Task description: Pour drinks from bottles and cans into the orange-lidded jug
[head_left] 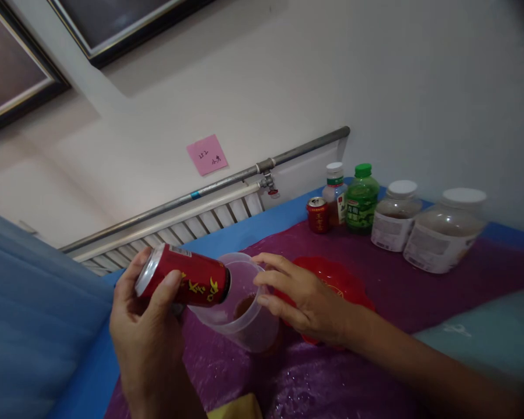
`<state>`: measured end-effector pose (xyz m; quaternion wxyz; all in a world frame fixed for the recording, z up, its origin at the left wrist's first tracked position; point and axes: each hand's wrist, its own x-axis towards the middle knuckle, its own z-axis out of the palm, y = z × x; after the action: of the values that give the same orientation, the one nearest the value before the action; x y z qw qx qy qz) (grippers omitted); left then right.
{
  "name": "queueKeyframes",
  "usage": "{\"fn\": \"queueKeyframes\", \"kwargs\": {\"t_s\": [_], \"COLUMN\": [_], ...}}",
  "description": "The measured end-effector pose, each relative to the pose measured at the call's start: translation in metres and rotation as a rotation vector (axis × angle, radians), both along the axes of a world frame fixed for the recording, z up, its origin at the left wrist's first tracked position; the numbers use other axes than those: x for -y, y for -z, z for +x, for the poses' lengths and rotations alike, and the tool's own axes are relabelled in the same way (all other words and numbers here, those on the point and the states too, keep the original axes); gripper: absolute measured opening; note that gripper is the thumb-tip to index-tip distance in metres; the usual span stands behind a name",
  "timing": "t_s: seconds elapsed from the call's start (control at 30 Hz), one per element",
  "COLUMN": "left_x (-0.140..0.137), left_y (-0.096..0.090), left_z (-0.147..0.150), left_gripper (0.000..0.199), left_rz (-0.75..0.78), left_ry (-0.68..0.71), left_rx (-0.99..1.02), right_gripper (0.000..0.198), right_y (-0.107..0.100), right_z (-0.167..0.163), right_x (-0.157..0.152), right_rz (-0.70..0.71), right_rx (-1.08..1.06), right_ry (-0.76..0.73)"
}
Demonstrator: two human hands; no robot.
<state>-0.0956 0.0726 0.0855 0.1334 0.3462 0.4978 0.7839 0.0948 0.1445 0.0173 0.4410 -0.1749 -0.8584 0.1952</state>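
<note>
A red drink can (196, 278) with yellow lettering is tipped on its side in my left hand (146, 326), fingers wrapped round it. Its dark-rimmed end points right, over the rim of a translucent plastic cup (253, 329). A little brown liquid (244, 305) lies inside the cup; I cannot make out a stream from the can. My right hand (303, 297) grips the cup's right rim, fingertips against the edge. Behind that hand, partly hidden, is a red scalloped plastic tray (353, 285).
Along the table's back right stand another red can (318, 216), a white-capped bottle (335, 195), a green-capped bottle (362, 201) and two white-lidded jars (395, 218). A shiny purple cover (314, 378) lies on the blue table. Something yellow (240, 407) shows at the near edge, and a blue curtain (30, 314) hangs left.
</note>
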Motion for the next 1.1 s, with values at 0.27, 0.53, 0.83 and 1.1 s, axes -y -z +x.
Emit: {"fn": "queueKeyframes", "kwargs": {"t_s": [0.27,0.53,0.83,1.1], "left_x": [-0.006,-0.011,-0.012,-0.013], "left_y": [0.001,0.000,0.005,0.004], "left_z": [-0.006,-0.013,-0.016,-0.020], "left_gripper": [0.050,0.044,0.051,0.053], "left_rz": [-0.068,-0.070,-0.122,-0.152], "left_ry": [-0.069,0.075,-0.035,0.047], "left_rx": [-0.021,0.086,-0.020,0.009], "right_gripper": [0.019,0.019,0.019,0.019], "right_y": [0.002,0.003,0.003,0.002], "right_z": [0.000,-0.001,-0.001,0.000], "right_x": [-0.001,-0.002,-0.002,-0.003], "right_rz": [0.020,0.031,0.028,0.029], "right_rx": [0.000,-0.013,-0.002,0.008], "right_ry": [-0.001,-0.002,-0.005,-0.017]}}
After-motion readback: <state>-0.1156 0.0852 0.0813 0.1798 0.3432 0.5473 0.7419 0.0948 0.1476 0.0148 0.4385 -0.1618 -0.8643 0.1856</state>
